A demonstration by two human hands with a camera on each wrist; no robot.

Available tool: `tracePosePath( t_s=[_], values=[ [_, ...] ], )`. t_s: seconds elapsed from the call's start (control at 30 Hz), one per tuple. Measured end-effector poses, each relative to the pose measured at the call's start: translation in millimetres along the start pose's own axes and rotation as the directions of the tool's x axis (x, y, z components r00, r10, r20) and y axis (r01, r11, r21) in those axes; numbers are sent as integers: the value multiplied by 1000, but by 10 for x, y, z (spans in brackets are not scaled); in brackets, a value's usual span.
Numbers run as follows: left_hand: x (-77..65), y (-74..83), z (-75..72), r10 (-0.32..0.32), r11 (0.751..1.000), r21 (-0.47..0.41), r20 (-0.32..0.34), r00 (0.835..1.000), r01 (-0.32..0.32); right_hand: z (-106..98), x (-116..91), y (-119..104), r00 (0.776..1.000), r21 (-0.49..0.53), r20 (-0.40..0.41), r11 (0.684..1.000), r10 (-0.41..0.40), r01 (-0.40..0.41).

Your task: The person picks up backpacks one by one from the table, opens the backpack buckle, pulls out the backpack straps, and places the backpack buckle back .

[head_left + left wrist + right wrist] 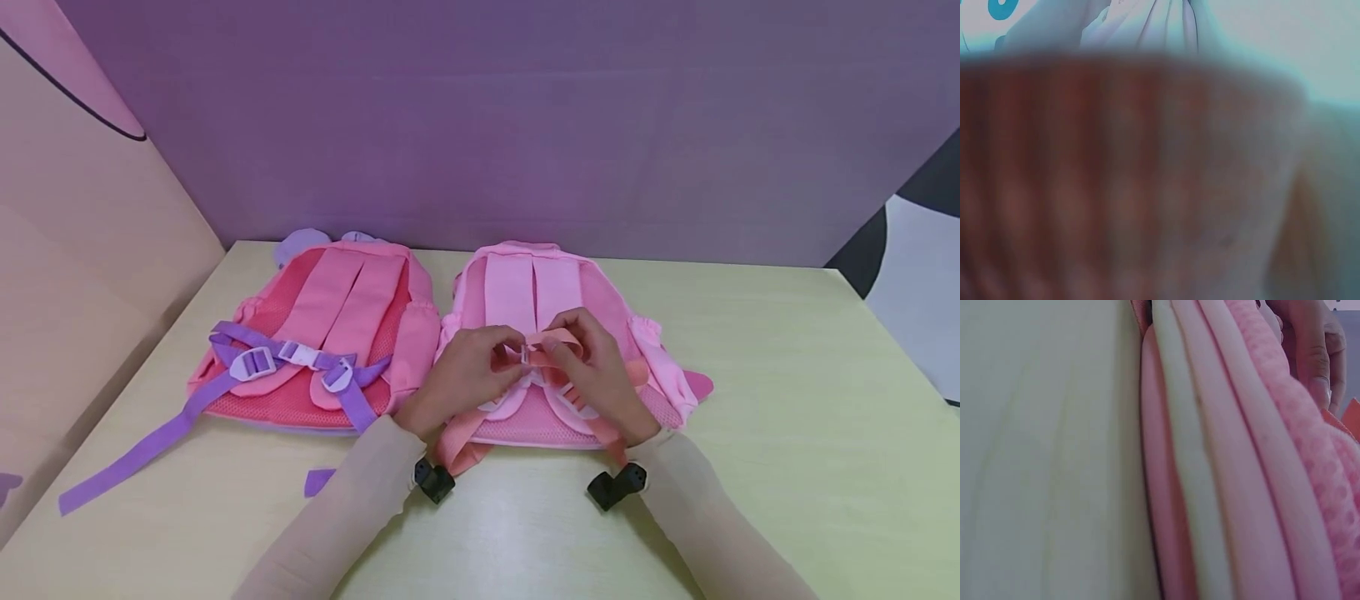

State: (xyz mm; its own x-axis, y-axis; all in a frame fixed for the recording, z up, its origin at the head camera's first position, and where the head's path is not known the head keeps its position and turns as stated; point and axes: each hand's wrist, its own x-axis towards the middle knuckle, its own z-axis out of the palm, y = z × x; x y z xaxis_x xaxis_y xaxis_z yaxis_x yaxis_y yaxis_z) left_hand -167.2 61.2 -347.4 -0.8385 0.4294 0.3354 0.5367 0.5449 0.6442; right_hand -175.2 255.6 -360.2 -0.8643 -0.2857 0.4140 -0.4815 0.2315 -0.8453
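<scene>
Pink pack point(555, 292) lies straps-up on the table point(787, 483), right of the red pack point(322, 292). Both hands are over its lower middle.

Left hand point(468, 367): thumb and index finger nearly together, pinching at the white clip point(525, 354). Right hand point(602, 367): thumb and fingers closed on the orange strap point(557, 337), just beside that clip. Left wrist view is a blur, no help; right wrist view mostly gives the pack's side edge and some fingers at the corner.

Status, my read: red pack looks done. Its purple strap point(168, 442) runs across both shoulder straps, white buckle point(298, 354) in the middle looks joined, loose end trails over the table. Pink pack looks mid-job: the orange strap is bunched between the fingers, and I can't tell if it's through the clip or if the clip is mated. Left there, I'd judge: finish at the clip, then let go. Loose orange end point(459, 450) hangs over the pack's near edge; whether it needs tidying, can't say.
</scene>
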Motion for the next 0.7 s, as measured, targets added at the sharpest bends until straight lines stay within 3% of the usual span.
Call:
tracePosePath(
  t_s=[0.17,0.4,0.7],
  values=[
    [18,11,7,-8,1000,1,2,1000,8,-42,10,-7,1000,23,-11,1000,-3,3],
    [24,14,3,-29,1000,5,15,999,28,-136,31,-69,997,55,-38,997,62,-59],
    [18,7,-1,-36,999,19,10,999,35,-254,80,-161,998,101,-60,995,16,-10]
  ],
)
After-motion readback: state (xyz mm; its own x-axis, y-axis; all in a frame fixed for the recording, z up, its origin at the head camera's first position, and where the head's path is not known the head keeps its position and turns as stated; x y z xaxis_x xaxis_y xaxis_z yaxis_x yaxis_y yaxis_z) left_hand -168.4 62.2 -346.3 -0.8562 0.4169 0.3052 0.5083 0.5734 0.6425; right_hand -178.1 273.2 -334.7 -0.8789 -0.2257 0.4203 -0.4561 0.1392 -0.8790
